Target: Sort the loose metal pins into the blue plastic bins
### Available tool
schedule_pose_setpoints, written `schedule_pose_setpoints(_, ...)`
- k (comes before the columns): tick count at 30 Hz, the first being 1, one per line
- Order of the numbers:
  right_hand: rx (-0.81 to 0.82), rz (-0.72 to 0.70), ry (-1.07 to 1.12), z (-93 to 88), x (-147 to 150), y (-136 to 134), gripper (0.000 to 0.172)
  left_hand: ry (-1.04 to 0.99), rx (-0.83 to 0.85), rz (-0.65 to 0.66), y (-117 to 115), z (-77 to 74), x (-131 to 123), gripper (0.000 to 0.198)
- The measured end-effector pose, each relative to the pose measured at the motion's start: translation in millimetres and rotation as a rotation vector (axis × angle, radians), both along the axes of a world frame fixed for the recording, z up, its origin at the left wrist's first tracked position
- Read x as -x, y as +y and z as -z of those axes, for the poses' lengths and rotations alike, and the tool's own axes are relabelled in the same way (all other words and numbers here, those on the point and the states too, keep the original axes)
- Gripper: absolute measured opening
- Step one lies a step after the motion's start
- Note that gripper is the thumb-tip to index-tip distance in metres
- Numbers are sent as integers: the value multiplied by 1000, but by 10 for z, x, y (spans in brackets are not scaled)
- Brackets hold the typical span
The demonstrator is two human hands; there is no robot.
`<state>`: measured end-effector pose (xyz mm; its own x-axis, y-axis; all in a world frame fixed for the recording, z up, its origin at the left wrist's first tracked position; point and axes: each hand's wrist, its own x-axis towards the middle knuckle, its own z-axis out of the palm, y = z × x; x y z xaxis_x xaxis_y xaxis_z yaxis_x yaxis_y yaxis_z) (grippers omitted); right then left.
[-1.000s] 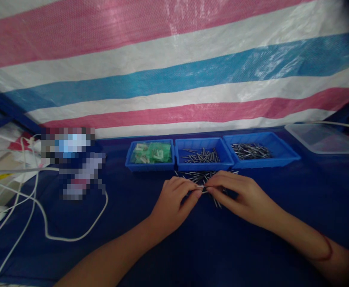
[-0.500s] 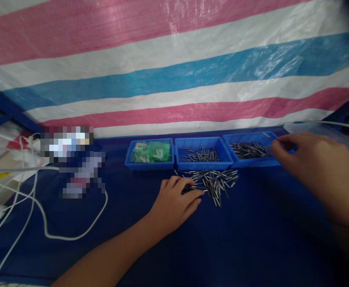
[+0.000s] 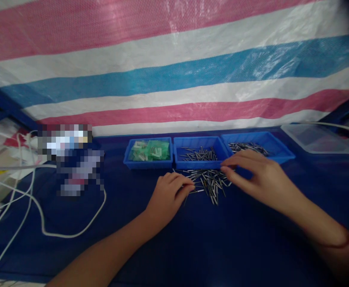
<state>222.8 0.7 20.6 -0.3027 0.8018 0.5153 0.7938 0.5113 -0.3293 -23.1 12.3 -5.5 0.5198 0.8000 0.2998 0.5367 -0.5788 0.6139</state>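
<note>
My left hand (image 3: 169, 197) is at the left side of a loose pile of thin metal rods (image 3: 212, 185) on the blue table. Its thumb and index finger are pinched together, with a thin metal rod (image 3: 197, 186) at the fingertips. My right hand (image 3: 256, 177) hovers by the pile's right edge, in front of the right bin. Its thumb and index finger are slightly apart, and nothing shows between them. The middle blue bin (image 3: 198, 164) and the right blue bin (image 3: 282, 153) both hold similar rods. Part of the right bin is hidden behind my right hand.
To the left, a blue bin (image 3: 147, 164) contains green packets (image 3: 155, 150). A clear plastic lid (image 3: 318, 139) lies at the far right. White cables (image 3: 73, 235) and blurred items (image 3: 81, 167) occupy the table's left side. A striped sheet (image 3: 162, 83) hangs behind.
My right hand has moved left and nearer, from above the right bin to the pile; the rod it held is no longer seen. My left fingers have closed into a pinch.
</note>
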Motion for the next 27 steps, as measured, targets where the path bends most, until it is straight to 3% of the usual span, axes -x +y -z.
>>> schedule_pose_setpoints(3, 83, -149, 53, 111, 290, -95, 12, -202, 133, -31, 0, -41, -6, 7)
schedule_pose_setpoints(9, 140, -241, 217, 276, 581, -216, 11, -372, 215, -65, -41, -60, -15, 7)
schedule_pose_setpoints(18, 198, -213, 329, 279, 594, -245, 10, -320, 207, -40, -60, -83, -34, 7)
schedule_pose_setpoints(27, 188, -172, 366, 317, 570, -218, 10, -337, 89, 50, -64, -77, -28, 6)
